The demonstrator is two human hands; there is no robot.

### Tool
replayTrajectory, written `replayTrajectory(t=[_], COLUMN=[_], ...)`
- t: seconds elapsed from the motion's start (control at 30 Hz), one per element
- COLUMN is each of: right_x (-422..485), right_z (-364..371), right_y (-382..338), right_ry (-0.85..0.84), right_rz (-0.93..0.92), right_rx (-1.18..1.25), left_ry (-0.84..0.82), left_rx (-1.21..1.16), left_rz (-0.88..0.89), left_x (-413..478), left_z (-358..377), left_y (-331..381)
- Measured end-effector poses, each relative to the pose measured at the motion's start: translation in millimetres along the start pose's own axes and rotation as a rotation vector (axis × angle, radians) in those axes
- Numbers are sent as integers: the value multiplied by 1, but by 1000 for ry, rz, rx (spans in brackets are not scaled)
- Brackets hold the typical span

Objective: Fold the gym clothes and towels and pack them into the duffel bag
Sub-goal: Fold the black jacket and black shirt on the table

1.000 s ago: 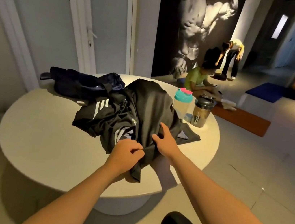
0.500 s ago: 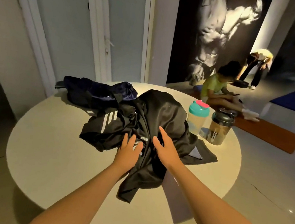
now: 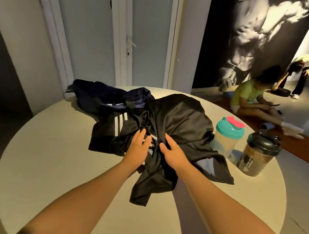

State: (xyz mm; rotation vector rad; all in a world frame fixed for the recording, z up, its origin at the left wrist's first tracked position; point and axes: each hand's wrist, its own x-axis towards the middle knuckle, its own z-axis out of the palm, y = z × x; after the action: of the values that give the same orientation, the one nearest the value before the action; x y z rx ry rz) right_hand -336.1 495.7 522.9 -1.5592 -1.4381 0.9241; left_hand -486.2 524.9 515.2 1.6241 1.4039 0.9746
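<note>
Released the bunched cloth, now pressing left hand [image 3: 138,148] and right hand [image 3: 174,154], fingers straight, on the black jersey [image 3: 181,120] at the middle of the table [image 3: 63,163], probably smoothing before any fold.

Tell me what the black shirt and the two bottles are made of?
Black shirt: probably slippery sports fabric, since it shines and falls in soft folds. Teal-lidded bottle: likely plastic, cloudy and see-through. Dark-lidded bottle: likely smooth tinted plastic, with white print on its side.

Two shaker bottles [image 3: 229,134] [image 3: 259,154] stand on the table [image 3: 48,161].
</note>
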Motion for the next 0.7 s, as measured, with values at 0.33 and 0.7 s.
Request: replayTrajectory(t=[0.33, 0.7], right_x=[-50, -102], right_z=[18, 15], right_y=[-35, -20], right_ry=[211, 315], right_rz=[-234, -145], right_rx=[30, -135], left_ry=[1, 104], left_rx=[-263, -223], left_rz=[-86, -138], left_x=[-49, -112], left_z=[0, -16], left_y=[-3, 13])
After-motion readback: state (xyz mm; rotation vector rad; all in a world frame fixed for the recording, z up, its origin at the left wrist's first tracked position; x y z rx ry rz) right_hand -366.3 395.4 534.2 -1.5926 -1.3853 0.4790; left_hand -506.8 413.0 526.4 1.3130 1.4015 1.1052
